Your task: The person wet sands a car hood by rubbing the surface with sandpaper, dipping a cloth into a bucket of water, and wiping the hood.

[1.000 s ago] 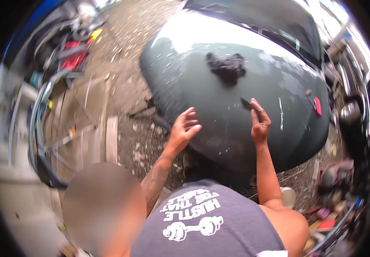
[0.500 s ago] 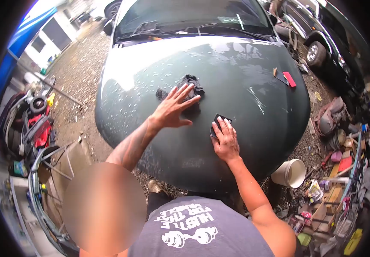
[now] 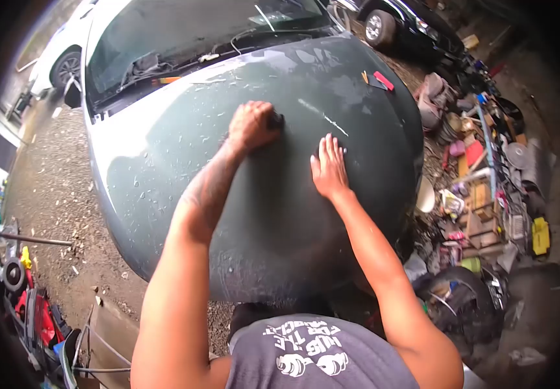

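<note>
Left hand [image 3: 252,127] closed around bunched black cloth [image 3: 276,121], which is near mid-width of the dark green hood [image 3: 267,207]. Right hand [image 3: 330,170] open on the same hood, fingers extended and slightly spread, just below the white streak [image 3: 336,124]; can't tell if anything is under the palm. Red block [image 3: 384,81] sits at the hood's far right, white bucket [image 3: 425,195] beside its right edge.

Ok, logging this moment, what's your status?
Left hand clenched on black cloth. Right hand open, palm down on hood. Red piece off right, clear of both.
</note>
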`<state>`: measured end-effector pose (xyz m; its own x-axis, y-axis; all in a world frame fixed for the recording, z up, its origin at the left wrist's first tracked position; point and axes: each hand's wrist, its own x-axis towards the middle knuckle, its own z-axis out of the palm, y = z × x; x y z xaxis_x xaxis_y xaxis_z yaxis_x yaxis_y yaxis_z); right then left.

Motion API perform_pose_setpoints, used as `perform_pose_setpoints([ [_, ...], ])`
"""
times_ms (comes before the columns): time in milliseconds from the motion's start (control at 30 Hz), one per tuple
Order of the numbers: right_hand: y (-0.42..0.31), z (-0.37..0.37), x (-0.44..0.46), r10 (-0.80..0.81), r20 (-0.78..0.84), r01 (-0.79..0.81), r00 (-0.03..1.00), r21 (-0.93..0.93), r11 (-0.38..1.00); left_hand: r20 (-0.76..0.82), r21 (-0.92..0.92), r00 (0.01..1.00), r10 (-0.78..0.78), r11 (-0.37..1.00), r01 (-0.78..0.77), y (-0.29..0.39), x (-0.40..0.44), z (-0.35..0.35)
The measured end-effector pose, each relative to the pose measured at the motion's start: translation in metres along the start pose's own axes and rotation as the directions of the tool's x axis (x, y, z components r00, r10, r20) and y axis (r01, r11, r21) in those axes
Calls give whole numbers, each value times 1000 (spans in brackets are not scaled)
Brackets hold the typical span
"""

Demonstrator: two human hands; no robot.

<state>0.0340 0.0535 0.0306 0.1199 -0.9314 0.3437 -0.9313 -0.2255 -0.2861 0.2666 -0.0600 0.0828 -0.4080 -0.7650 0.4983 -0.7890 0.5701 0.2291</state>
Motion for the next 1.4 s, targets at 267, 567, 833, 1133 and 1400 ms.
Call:
perform_pose_setpoints([
  [267, -77, -8, -50, 10, 88, -6, 996, -47, 999, -138, -78, 988, -70, 995, 59, -98, -28, -35],
  [567, -65, 9, -16, 98, 157, -89, 983, -63, 994, -154, -189, 980, -129, 977, 99, -112, -24, -37],
  [833, 34, 17, 109, 300, 111, -291, 947, -87, 953, -166, -256, 977, -131, 963, 86, -118, -21, -36],
  [1133, 20, 10, 68, 160, 118, -145, 980, -125, 982, -210, -223, 960, -187, 965, 139, -113, -16, -35],
  [1400, -15, -4, 17, 84, 201, -87, 976, 6, 996, -203, -241, 956, -213, 957, 162, -115, -19, -33],
])
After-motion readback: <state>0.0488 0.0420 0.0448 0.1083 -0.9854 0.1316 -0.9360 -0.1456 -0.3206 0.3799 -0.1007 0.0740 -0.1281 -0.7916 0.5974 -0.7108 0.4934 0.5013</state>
